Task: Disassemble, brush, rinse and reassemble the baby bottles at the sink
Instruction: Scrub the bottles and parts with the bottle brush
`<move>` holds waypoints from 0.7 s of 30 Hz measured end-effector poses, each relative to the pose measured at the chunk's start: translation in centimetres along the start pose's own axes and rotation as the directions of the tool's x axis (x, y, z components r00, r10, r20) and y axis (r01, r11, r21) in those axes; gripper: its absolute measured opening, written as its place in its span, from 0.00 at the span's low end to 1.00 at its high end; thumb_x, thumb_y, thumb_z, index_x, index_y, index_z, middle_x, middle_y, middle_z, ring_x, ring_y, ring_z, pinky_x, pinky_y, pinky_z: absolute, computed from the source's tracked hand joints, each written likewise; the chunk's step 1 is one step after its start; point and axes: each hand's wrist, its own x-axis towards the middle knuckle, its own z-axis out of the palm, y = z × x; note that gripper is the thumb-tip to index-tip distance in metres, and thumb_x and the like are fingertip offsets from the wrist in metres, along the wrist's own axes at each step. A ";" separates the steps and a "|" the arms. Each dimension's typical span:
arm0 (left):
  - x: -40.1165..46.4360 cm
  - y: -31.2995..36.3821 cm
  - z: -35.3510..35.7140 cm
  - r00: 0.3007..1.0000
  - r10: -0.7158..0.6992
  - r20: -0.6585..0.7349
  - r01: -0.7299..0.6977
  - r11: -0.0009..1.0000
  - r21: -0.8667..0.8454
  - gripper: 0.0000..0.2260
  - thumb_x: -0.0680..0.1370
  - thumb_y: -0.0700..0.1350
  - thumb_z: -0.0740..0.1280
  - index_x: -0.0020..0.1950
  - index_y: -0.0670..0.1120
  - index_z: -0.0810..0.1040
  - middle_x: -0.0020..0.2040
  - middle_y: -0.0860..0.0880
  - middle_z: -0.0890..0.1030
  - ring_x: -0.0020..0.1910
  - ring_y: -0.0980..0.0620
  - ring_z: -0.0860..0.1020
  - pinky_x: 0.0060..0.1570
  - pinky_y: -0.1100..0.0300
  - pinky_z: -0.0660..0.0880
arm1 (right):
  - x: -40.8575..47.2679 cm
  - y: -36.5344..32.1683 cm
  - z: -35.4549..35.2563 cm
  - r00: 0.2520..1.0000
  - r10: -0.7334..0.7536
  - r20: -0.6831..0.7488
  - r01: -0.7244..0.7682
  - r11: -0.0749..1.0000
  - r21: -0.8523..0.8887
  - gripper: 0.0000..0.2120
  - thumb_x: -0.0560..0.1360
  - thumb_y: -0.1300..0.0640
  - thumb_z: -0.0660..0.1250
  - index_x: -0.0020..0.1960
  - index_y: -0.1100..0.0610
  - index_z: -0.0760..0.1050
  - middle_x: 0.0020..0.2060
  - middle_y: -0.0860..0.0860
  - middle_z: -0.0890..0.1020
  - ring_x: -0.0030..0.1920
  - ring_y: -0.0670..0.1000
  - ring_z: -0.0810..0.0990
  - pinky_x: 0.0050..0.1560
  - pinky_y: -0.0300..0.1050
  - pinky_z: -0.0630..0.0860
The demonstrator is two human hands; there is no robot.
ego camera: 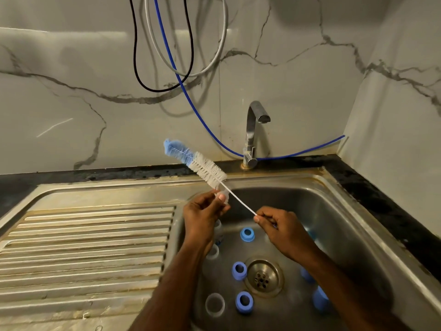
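Note:
My right hand (281, 229) pinches the wire handle of a bottle brush (202, 167) with white and blue bristles, which slants up to the left over the sink (346, 211). My left hand (205, 211) pinches a small clear teat (224, 195) just below the bristles, beside the wire. Down in the basin lie three blue screw rings (247, 234) (239, 271) (244, 302), clear bottles (214, 304) (213, 252) and blue caps (319, 299) at the right, partly hidden by my right arm.
A chrome tap (254, 134) stands behind the basin, with no water running. The ribbed steel draining board (88, 247) stretches to the left. Black, grey and blue hoses (181, 87) hang down the marble wall. The drain (262, 278) sits mid-basin.

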 end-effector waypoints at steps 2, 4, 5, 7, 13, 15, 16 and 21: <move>0.4 0.0 -0.2 0.997 -0.039 -0.059 0.034 0.996 -0.081 0.11 0.74 0.41 0.73 0.56 0.41 0.82 0.49 0.43 0.86 0.47 0.49 0.85 0.52 0.54 0.83 | 0.1 0.3 -0.2 1.000 -0.008 0.001 0.008 1.000 -0.020 0.07 0.81 0.51 0.64 0.44 0.48 0.77 0.33 0.42 0.78 0.38 0.41 0.79 0.38 0.32 0.73; 0.8 0.1 -0.6 0.987 -0.091 -0.132 0.067 0.982 -0.176 0.10 0.76 0.38 0.71 0.58 0.40 0.81 0.50 0.44 0.86 0.49 0.48 0.86 0.52 0.53 0.83 | 0.2 0.9 -0.7 0.999 -0.005 0.037 0.007 0.999 -0.038 0.07 0.80 0.49 0.64 0.44 0.47 0.78 0.34 0.42 0.80 0.40 0.42 0.80 0.41 0.38 0.77; 1.0 0.2 -0.8 0.980 -0.107 -0.165 0.074 0.977 -0.198 0.10 0.77 0.37 0.71 0.58 0.40 0.81 0.49 0.44 0.87 0.50 0.48 0.86 0.52 0.54 0.82 | 0.2 1.1 -1.0 0.998 -0.003 0.058 0.005 0.999 -0.039 0.07 0.80 0.48 0.64 0.45 0.46 0.78 0.35 0.42 0.80 0.40 0.42 0.81 0.43 0.41 0.79; 1.3 0.5 -1.3 0.967 -0.119 -0.226 0.059 0.966 -0.253 0.09 0.77 0.36 0.70 0.58 0.40 0.81 0.49 0.43 0.86 0.51 0.47 0.85 0.52 0.54 0.82 | 0.2 1.3 -1.5 0.997 -0.006 0.074 0.008 1.000 -0.030 0.07 0.80 0.49 0.64 0.45 0.46 0.79 0.36 0.42 0.81 0.41 0.43 0.81 0.45 0.45 0.80; 1.6 0.9 -2.0 0.971 -0.127 -0.204 0.058 0.947 -0.315 0.08 0.79 0.35 0.67 0.57 0.41 0.80 0.51 0.43 0.85 0.52 0.48 0.84 0.54 0.54 0.82 | -0.1 1.7 -1.7 0.995 -0.009 0.097 0.011 1.000 -0.015 0.07 0.81 0.52 0.65 0.44 0.46 0.78 0.36 0.43 0.81 0.41 0.43 0.81 0.45 0.44 0.79; 1.1 0.5 -1.1 0.988 -0.097 -0.120 0.070 0.974 -0.217 0.09 0.79 0.35 0.68 0.59 0.40 0.80 0.47 0.45 0.86 0.47 0.50 0.85 0.54 0.54 0.82 | -0.1 1.5 -1.2 0.997 -0.018 0.074 0.019 1.000 -0.018 0.08 0.81 0.50 0.64 0.44 0.47 0.78 0.35 0.44 0.80 0.40 0.44 0.80 0.44 0.48 0.80; 1.0 0.3 -0.8 0.992 -0.086 -0.092 0.066 0.977 -0.202 0.10 0.79 0.35 0.68 0.59 0.40 0.80 0.46 0.45 0.87 0.46 0.50 0.85 0.54 0.55 0.82 | 0.0 1.5 -1.1 0.999 -0.022 0.046 0.023 1.000 -0.019 0.08 0.81 0.49 0.64 0.43 0.47 0.77 0.34 0.44 0.80 0.39 0.45 0.80 0.43 0.49 0.80; 1.1 0.2 -0.9 0.997 -0.071 -0.036 0.067 0.993 -0.098 0.08 0.79 0.35 0.67 0.57 0.42 0.81 0.47 0.47 0.87 0.48 0.50 0.85 0.55 0.54 0.82 | 0.2 1.7 -1.5 1.000 -0.024 -0.008 0.024 0.999 -0.037 0.08 0.81 0.50 0.64 0.45 0.49 0.79 0.34 0.44 0.79 0.37 0.45 0.79 0.41 0.47 0.79</move>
